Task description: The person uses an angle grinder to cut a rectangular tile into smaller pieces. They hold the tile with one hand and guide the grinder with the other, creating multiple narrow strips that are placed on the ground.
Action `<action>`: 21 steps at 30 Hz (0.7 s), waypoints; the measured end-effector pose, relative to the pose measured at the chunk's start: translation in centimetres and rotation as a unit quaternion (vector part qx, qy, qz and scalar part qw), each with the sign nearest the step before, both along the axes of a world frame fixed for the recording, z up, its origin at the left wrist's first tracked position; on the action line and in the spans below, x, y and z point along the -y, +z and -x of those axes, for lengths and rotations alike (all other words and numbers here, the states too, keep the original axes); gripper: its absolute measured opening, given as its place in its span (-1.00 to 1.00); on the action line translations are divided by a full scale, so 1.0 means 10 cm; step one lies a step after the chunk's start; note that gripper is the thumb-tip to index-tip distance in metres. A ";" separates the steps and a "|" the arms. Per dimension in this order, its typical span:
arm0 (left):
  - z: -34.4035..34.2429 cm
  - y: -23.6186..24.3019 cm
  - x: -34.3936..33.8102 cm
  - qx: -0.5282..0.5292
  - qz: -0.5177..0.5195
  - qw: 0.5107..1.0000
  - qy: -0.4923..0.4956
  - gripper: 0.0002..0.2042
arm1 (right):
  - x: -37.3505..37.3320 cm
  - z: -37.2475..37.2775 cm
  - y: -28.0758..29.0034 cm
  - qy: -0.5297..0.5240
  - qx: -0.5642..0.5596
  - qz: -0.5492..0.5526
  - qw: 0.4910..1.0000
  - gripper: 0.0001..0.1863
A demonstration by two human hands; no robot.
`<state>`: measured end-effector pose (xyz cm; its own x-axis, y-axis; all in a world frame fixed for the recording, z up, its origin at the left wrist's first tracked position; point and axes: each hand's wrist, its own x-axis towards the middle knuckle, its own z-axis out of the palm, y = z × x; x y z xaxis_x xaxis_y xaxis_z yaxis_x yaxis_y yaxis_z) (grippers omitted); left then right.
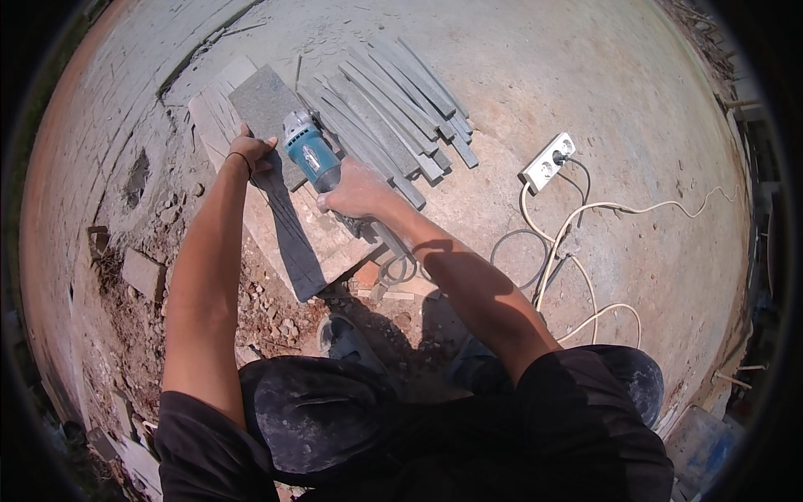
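My right hand (358, 189) is wrapped round the rear body of a teal angle grinder (311, 156), whose silver head points away from me. The grinder lies over the near right side of a flat grey stone tile (264, 94). At the tile's near left edge, my left hand (251, 152) has its fingers closed on the tile, beside the grinder head. The tile sits on a pale, dusty slab (330, 238) with a long dark shape across it. The grinder's disc is hidden from this view.
Several cut grey stone strips (400, 96) lie fanned out beyond the grinder. A white power strip (548, 162) with a black plug rests at right, its pale cable (590, 206) looping over the ground. Rubble (280, 322) and a broken block (144, 274) lie near my feet.
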<state>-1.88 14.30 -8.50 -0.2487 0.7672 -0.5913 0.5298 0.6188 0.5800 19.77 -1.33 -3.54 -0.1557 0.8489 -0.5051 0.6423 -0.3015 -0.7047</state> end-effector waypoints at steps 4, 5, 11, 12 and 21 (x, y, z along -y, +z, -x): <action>-0.01 0.01 0.02 -0.002 -0.003 1.000 0.001 0.03 | 0.02 -0.01 0.02 -0.003 -0.007 0.011 1.000 -0.17; -0.01 0.01 0.01 -0.004 -0.004 1.000 0.001 0.03 | 0.02 -0.01 0.02 -0.003 -0.007 0.010 1.000 -0.18; -0.01 -0.01 0.00 0.000 -0.006 1.000 0.002 0.02 | 0.03 -0.01 -0.04 -0.003 -0.004 0.000 1.000 -0.17; -0.01 -0.02 0.00 0.000 -0.007 1.000 0.002 0.02 | 0.03 -0.01 -0.03 -0.004 -0.005 0.002 1.000 -0.17; 0.00 0.01 0.01 0.002 -0.005 1.000 -0.003 0.01 | 0.06 -0.02 -0.01 -0.004 -0.005 -0.001 1.000 -0.15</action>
